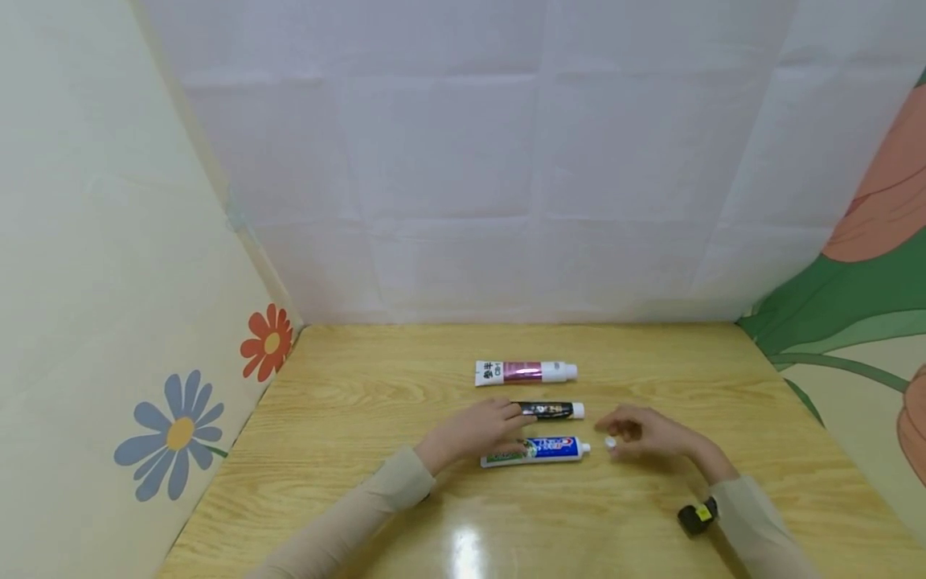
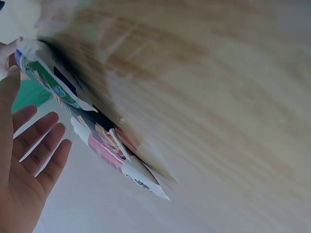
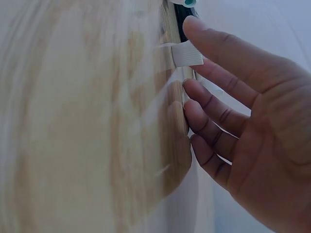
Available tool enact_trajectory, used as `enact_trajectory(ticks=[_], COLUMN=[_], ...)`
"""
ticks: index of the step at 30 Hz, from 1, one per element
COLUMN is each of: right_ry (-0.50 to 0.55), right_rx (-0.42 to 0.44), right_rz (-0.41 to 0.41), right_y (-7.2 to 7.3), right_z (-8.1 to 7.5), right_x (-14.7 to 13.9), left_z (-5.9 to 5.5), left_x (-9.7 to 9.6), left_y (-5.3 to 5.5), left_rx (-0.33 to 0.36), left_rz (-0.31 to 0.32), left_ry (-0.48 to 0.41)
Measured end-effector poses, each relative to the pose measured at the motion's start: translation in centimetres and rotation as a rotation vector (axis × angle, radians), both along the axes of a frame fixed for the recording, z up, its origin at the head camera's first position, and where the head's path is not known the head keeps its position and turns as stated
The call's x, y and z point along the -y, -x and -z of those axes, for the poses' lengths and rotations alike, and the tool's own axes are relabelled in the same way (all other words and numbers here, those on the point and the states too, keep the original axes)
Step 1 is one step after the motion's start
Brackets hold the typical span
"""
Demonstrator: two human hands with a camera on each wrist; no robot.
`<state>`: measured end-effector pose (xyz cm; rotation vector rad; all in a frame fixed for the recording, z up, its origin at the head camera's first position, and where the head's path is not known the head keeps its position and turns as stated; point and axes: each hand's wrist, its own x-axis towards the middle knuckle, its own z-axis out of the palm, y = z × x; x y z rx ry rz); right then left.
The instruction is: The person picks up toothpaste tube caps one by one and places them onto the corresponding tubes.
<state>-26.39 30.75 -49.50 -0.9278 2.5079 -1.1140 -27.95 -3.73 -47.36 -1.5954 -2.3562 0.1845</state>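
Three toothpaste tubes lie in a row, nozzle ends to the right. My left hand (image 1: 483, 430) reaches over the left ends of the black tube (image 1: 551, 410) and the blue-and-green tube (image 1: 555, 448), covering part of both. In the left wrist view its fingers (image 2: 41, 150) are spread, the thumb close to the blue-and-green tube. That tube's white nozzle (image 1: 587, 448) is bare. Just right of it, a small white cap (image 1: 611, 441) stands by my right hand (image 1: 647, 434). The right wrist view shows this ribbed cap (image 3: 187, 54) near the table, thumb and forefinger around it, the thumb apart.
A pink-and-white tube (image 1: 522, 371) lies furthest back, its white cap on. A small black device with a yellow mark (image 1: 698, 516) sits by the right sleeve. White sheeting (image 1: 506, 201) hangs behind the wooden table (image 1: 347, 378), with flower-printed walls at both sides.
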Motion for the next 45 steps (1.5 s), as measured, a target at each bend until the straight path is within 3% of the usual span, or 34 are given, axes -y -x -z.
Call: enact_trajectory(ticks=[2, 9, 13, 20, 30, 45], right_ry=[-0.011, -0.04, -0.028, -0.018, 0.01, -0.002], right_rx=[0.0, -0.014, -0.016, -0.016, -0.024, -0.056], right_rz=[0.002, 0.009, 0.004, 0.012, -0.004, 0.024], right_y=[-0.1, 0.0, -0.1, -0.1, -0.1, 0.0], right_z=[0.0, 0.3, 0.4, 0.6, 0.8, 0.8], right_x=[0.0, -0.2, -0.2, -0.2, -0.2, -0.1], left_z=[0.0, 0.0, 0.1, 0.7, 1.3, 1.5], left_x=[-0.1, -0.7, -0.8, -0.8, -1.1, -1.8], left_y=[-0.2, -1.0, -1.2, -1.2, -1.1, -0.8], left_rx=[-0.011, 0.07, 0.077, 0.054, 0.096, 0.183], left_rz=[0.007, -0.031, -0.048, -0.059, -0.063, -0.112], left_ry=[0.02, 0.064, 0.079, 0.096, 0.148, 0.143])
